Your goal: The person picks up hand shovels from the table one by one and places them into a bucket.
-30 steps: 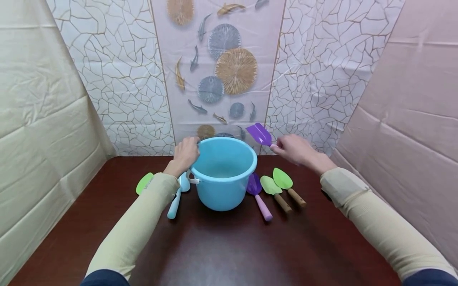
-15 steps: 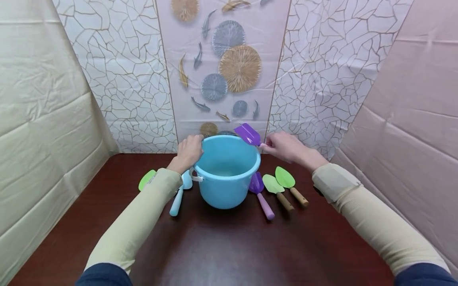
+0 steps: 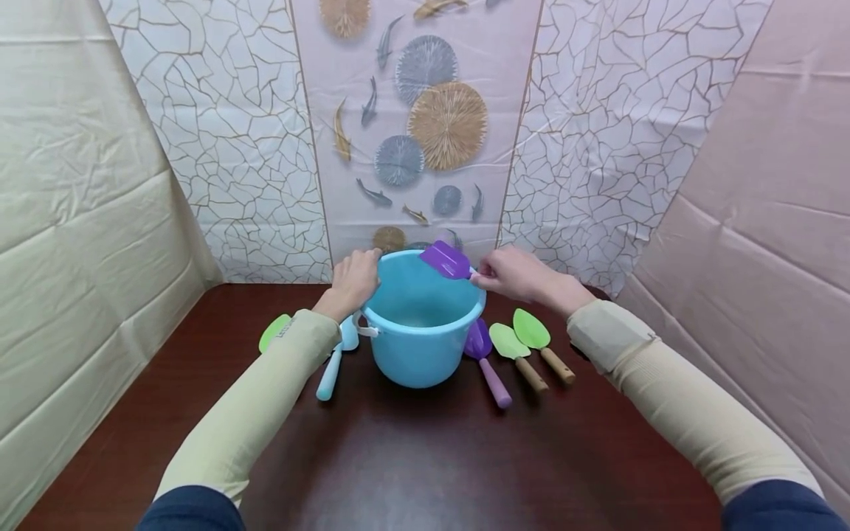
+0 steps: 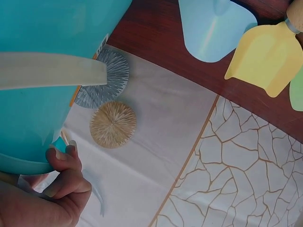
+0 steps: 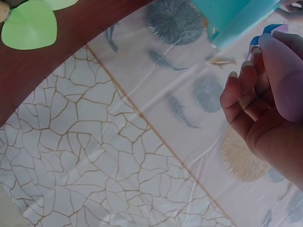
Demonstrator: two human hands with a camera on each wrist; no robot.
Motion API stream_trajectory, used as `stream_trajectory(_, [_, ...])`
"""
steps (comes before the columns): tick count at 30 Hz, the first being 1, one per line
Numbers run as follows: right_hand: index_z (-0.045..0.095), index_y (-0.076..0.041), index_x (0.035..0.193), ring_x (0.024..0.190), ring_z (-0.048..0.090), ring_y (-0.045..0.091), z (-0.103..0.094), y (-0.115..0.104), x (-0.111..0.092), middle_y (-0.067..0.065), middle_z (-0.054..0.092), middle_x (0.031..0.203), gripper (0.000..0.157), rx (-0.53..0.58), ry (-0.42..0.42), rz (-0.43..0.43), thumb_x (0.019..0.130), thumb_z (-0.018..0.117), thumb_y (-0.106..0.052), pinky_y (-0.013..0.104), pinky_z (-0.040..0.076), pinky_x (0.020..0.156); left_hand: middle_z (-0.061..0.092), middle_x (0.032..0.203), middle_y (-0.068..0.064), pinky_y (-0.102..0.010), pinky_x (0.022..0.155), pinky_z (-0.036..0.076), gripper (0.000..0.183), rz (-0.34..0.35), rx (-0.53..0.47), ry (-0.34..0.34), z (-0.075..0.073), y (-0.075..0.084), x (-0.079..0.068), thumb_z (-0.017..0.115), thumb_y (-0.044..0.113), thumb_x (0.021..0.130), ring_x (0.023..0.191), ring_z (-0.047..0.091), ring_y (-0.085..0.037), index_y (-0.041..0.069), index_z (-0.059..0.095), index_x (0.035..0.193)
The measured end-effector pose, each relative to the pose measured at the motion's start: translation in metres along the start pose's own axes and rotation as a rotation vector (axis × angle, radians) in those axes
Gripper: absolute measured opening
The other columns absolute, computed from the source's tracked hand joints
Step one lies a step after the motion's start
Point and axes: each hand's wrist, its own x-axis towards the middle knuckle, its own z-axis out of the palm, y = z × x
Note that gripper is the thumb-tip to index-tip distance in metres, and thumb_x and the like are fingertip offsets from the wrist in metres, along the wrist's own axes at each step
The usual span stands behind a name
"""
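A light blue bucket point(image 3: 415, 358) stands upright on the dark table. My left hand point(image 3: 355, 279) grips its rim at the left; in the left wrist view my fingers point(image 4: 71, 182) curl round the rim, below a white bucket handle point(image 4: 47, 71). My right hand point(image 3: 518, 274) pinches the pink handle of a purple garden trowel point(image 3: 446, 259). The blade points left, over the bucket's opening near the back right of the rim. In the right wrist view the handle point(image 5: 283, 71) lies between thumb and fingers, with much of the blade hidden.
Right of the bucket lie another purple trowel point(image 3: 493, 382) and two green ones point(image 3: 508, 341) with wooden handles. On the left are a light blue trowel point(image 3: 328, 377), a yellow blade point(image 4: 265, 56) and a green blade point(image 3: 272, 333), partly behind my left sleeve. Patterned cloth point(image 3: 252, 147) hangs behind.
My right hand has moved left and slightly down, carrying the purple trowel from beside the bucket to over its opening. The left hand keeps its grip on the rim. The head view has shifted slightly.
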Motion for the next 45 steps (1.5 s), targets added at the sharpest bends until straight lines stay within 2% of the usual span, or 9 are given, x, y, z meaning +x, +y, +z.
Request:
stream_trajectory(4, [0.041, -0.017, 0.059, 0.052, 0.035, 0.012, 0.000, -0.006, 0.005, -0.005, 0.035, 0.055, 0.042, -0.006, -0.024, -0.025, 0.091, 0.063, -0.030, 0.026, 0.030, 0.050, 0.068, 0.108, -0.015, -0.042, 0.066, 0.055, 0.037, -0.001, 0.016, -0.005, -0.001, 0.000, 0.001, 0.053, 0.006, 0.093, 0.082, 0.067, -0.031, 0.010, 0.058, 0.129])
stream_trajectory(9, [0.048, -0.015, 0.061, 0.053, 0.037, 0.012, 0.003, -0.012, 0.011, -0.004, 0.039, 0.056, 0.036, -0.032, -0.042, -0.052, 0.090, 0.065, -0.030, 0.025, 0.030, 0.049, 0.069, 0.107, -0.015, -0.043, 0.068, 0.055, 0.035, -0.009, 0.033, -0.007, 0.000, 0.000, 0.002, 0.053, 0.007, 0.093, 0.084, 0.067, -0.032, 0.011, 0.059, 0.128])
stream_trajectory(18, [0.051, -0.016, 0.062, 0.053, 0.040, 0.012, 0.009, -0.022, 0.022, -0.004, 0.043, 0.057, 0.036, -0.074, -0.117, -0.035, 0.090, 0.066, -0.033, 0.025, 0.030, 0.048, 0.069, 0.105, -0.014, -0.044, 0.068, 0.056, 0.034, -0.012, 0.043, -0.012, 0.001, 0.001, 0.002, 0.054, 0.010, 0.095, 0.083, 0.068, -0.032, 0.011, 0.058, 0.128])
stream_trajectory(25, [0.047, -0.017, 0.058, 0.052, 0.037, 0.010, 0.013, -0.029, 0.029, -0.005, 0.038, 0.054, 0.040, -0.076, -0.156, -0.024, 0.089, 0.068, -0.033, 0.024, 0.029, 0.047, 0.069, 0.103, -0.014, -0.043, 0.067, 0.056, 0.035, 0.000, 0.060, -0.009, 0.001, 0.001, 0.003, 0.052, 0.010, 0.095, 0.082, 0.068, -0.031, 0.012, 0.057, 0.129])
stream_trajectory(31, [0.050, -0.018, 0.060, 0.054, 0.042, 0.011, 0.021, -0.033, 0.035, -0.006, 0.043, 0.056, 0.037, -0.108, -0.174, -0.016, 0.087, 0.070, -0.034, 0.024, 0.032, 0.048, 0.069, 0.098, -0.014, -0.042, 0.064, 0.055, 0.029, 0.011, 0.061, 0.001, 0.001, 0.001, 0.001, 0.054, 0.010, 0.095, 0.078, 0.067, -0.029, 0.010, 0.060, 0.124])
stream_trajectory(40, [0.038, -0.018, 0.053, 0.052, 0.026, 0.010, 0.030, -0.038, 0.045, -0.006, 0.028, 0.051, 0.048, -0.136, -0.199, -0.032, 0.086, 0.071, -0.031, 0.025, 0.024, 0.048, 0.069, 0.097, -0.013, -0.042, 0.065, 0.055, 0.027, 0.021, 0.059, -0.001, 0.001, 0.001, -0.001, 0.054, 0.010, 0.094, 0.079, 0.067, -0.030, 0.009, 0.061, 0.120])
stream_trajectory(45, [0.040, -0.019, 0.054, 0.053, 0.031, 0.011, 0.032, -0.040, 0.049, -0.006, 0.031, 0.052, 0.047, -0.142, -0.215, -0.019, 0.084, 0.073, -0.032, 0.026, 0.027, 0.049, 0.069, 0.097, -0.013, -0.043, 0.065, 0.056, 0.026, 0.022, 0.082, 0.004, -0.001, 0.002, -0.001, 0.054, 0.010, 0.094, 0.080, 0.068, -0.031, 0.009, 0.061, 0.119])
